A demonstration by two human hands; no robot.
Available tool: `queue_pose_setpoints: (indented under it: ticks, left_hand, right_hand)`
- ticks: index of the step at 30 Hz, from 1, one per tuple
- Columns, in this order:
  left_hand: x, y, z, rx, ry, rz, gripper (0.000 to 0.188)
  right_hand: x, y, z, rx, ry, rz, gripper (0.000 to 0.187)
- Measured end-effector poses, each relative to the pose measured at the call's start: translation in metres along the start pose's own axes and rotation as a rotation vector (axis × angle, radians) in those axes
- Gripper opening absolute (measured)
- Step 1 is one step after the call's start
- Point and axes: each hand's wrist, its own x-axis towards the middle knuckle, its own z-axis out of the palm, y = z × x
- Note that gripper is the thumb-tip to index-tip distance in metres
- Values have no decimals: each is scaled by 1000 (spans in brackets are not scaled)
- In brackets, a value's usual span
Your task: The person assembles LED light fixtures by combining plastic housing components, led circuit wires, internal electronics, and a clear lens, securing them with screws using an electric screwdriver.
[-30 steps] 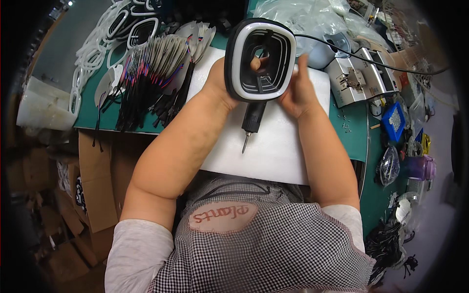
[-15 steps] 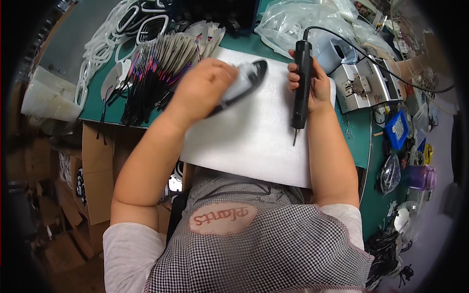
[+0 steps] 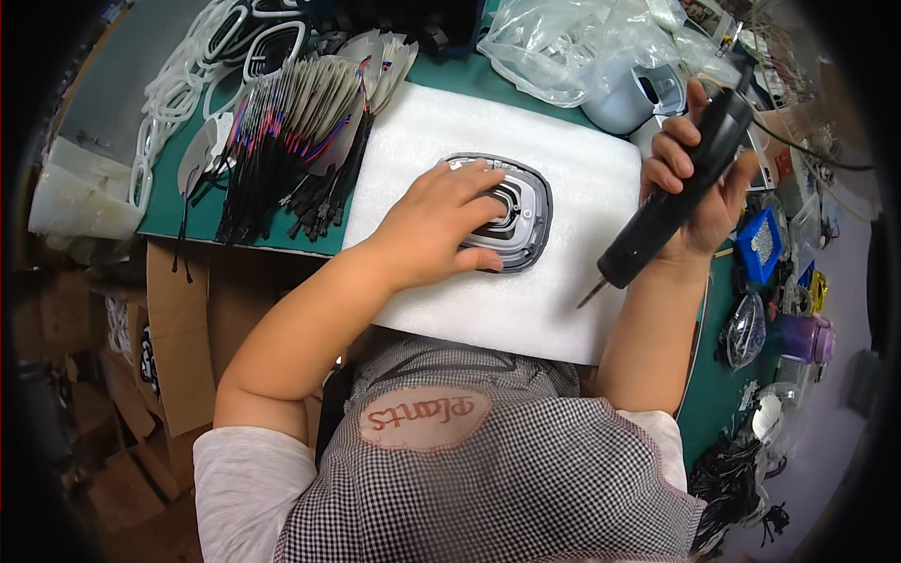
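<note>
A rounded grey-and-black plastic housing [image 3: 533, 202] with stepped rings inside lies flat on a white foam sheet [image 3: 441, 310]. My left hand [image 3: 436, 220] rests over its left part with fingers spread, the thumb by the near edge, hiding that side. My right hand [image 3: 694, 178] is wrapped round a black electric screwdriver [image 3: 671, 202], held tilted to the right of the housing. Its thin bit [image 3: 591, 294] points down and left over the foam, apart from the housing.
Bundled wired discs [image 3: 300, 122] and white rings [image 3: 178, 122] lie at the back left. Behind are a clear plastic bag [image 3: 544, 56] and a light-blue housing [image 3: 624, 103]. A silver machine stands partly hidden behind my right hand. A blue tray [image 3: 758, 246] sits at right.
My left hand has brought the housing down from a tilted, raised position to flat on the foam. My right hand has moved right, and the screwdriver has tipped from upright to slanted.
</note>
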Motion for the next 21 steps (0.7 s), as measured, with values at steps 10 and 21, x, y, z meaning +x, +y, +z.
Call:
queue_pose_setpoints:
  ticks: [10, 21]
  left_hand:
    - [-5, -16, 10, -108, 25, -168, 39]
    - [9, -26, 16, -137, 71, -191, 40]
  right_hand:
    - [-14, 0, 56, -968, 306, -493, 64]
    - [7, 4, 65, -1017, 415, -637, 53]
